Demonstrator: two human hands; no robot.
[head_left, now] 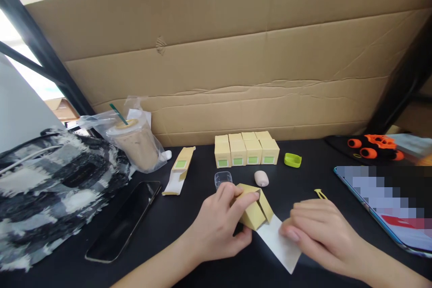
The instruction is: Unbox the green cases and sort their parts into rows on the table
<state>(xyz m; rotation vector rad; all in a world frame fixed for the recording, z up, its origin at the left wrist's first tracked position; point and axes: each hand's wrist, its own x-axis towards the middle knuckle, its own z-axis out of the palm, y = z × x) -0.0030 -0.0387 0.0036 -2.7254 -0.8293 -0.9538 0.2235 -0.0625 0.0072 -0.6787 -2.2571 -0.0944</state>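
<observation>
My left hand grips a small pale-yellow cardboard box, thumb below and index finger along its top edge. The box lies tilted with its end unfolded, and a long flap with a white inside stretches toward me. At that flap's right edge, my right hand is closed, thumb against the curled fingers. Just beyond the box are a clear plastic tray and a pinkish-white rounded earbud case. A yellow-green loop sticks out behind my right hand.
Several closed yellow boxes stand in rows by the cardboard wall. Beside them is a lime-green case. Leftward lie an opened box, a phone, a bagged drink and fluffy fabric; rightward, a tablet and orange-wheeled toy.
</observation>
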